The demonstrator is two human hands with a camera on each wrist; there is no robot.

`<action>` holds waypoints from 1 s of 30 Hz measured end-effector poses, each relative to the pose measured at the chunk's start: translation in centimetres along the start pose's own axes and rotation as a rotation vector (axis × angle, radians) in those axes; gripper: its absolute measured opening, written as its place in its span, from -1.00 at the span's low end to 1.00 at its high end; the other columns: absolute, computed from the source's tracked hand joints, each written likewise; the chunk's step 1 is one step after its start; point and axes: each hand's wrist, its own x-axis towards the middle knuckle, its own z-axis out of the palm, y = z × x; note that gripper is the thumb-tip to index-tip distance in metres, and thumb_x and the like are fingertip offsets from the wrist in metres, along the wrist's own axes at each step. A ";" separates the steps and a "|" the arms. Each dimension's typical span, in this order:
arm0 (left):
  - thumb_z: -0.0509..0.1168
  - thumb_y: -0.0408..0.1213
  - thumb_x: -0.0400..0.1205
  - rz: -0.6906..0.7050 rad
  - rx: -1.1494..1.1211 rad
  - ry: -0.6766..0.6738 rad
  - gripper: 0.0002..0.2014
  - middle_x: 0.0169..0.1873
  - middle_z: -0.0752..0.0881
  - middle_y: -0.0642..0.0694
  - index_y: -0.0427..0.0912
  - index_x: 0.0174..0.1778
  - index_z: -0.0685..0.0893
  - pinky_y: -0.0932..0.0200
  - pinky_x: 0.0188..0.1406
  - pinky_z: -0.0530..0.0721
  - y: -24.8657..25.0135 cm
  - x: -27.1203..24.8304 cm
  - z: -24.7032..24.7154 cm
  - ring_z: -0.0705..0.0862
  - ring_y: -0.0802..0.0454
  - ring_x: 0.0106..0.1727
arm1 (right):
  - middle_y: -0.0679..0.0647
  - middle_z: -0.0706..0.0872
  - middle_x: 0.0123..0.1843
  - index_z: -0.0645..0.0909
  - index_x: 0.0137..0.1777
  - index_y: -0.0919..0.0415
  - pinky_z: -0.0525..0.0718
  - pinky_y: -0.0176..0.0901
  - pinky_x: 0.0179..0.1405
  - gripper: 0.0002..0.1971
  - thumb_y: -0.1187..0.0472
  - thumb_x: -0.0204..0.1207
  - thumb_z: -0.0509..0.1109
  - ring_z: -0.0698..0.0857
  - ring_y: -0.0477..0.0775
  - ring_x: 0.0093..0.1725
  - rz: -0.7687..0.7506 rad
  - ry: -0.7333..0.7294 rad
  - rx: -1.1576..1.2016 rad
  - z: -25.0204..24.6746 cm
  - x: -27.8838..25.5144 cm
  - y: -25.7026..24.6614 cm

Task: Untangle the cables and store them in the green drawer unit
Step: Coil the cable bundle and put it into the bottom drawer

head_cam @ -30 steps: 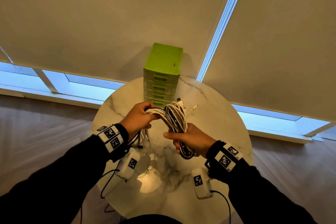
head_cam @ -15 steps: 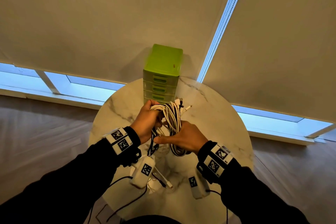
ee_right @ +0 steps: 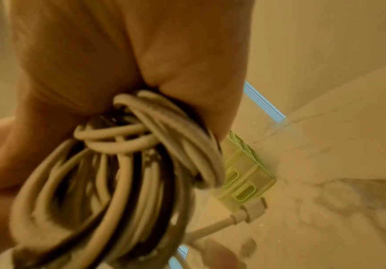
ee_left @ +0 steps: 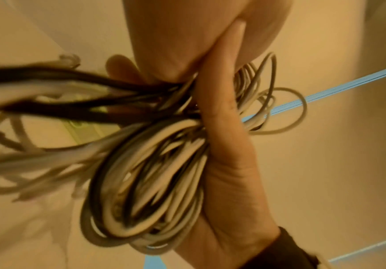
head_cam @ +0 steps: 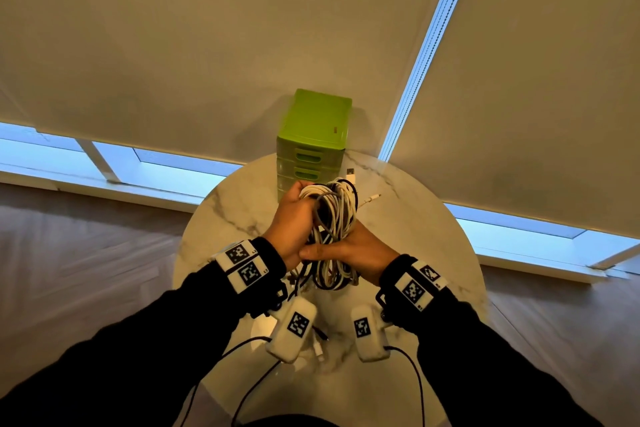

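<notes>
A tangled bundle of white, grey and black cables [head_cam: 334, 215] is held above the round marble table [head_cam: 422, 253], just in front of the green drawer unit [head_cam: 313, 135]. My left hand [head_cam: 292, 218] grips the bundle's upper left loops. My right hand [head_cam: 349, 250] grips it lower down, thumb across the strands, touching the left hand. The left wrist view shows the coiled cables [ee_left: 152, 182] blurred beside the right hand [ee_left: 228, 172]. In the right wrist view the cables [ee_right: 118, 182] hang from my palm, with the drawer unit [ee_right: 244, 182] behind. All visible drawers are closed.
A white USB plug [head_cam: 350, 173] and a thin connector end [head_cam: 372, 198] stick out of the bundle toward the drawer unit. Loose cable ends [head_cam: 320, 343] dangle under my wrists. Closed roller blinds [head_cam: 207, 45] stand behind the table, wooden floor around it.
My hands have come together: the left moved right and the right moved up and forward, squeezing the bundle into a tighter clump nearer the drawer unit.
</notes>
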 end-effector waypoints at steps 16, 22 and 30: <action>0.72 0.02 0.22 0.071 0.515 -0.382 0.32 0.51 0.46 0.17 0.22 0.76 -0.04 0.06 0.52 0.52 0.2 -0.8 -1.3 0.50 0.17 0.52 | 0.17 0.85 -0.19 0.81 -0.06 0.24 0.81 0.19 -0.01 -0.83 0.17 0.51 0.44 0.84 0.16 -0.15 0.034 0.209 -0.218 -1.1 -0.2 2.1; 0.67 0.13 0.22 0.118 0.522 -0.180 0.00 0.27 0.76 0.08 0.16 0.60 0.42 -0.12 0.36 0.70 -0.8 0.2 -0.4 0.75 0.11 0.24 | 0.08 0.83 -0.15 0.78 -0.05 0.19 0.78 0.24 0.00 -0.82 0.30 0.34 0.56 0.81 0.06 -0.11 -0.011 0.120 -0.445 -1.1 0.2 2.1; 0.64 -0.28 0.45 0.123 0.262 -0.210 -0.51 0.08 0.85 0.02 0.00 0.29 0.71 -0.12 0.36 0.70 -0.3 0.0 0.7 0.81 0.07 0.15 | 0.45 0.79 -0.04 0.72 0.15 0.37 0.77 0.28 0.16 -0.79 0.39 0.53 0.51 0.80 0.43 -0.05 0.083 0.029 -0.044 -1.2 -0.8 1.4</action>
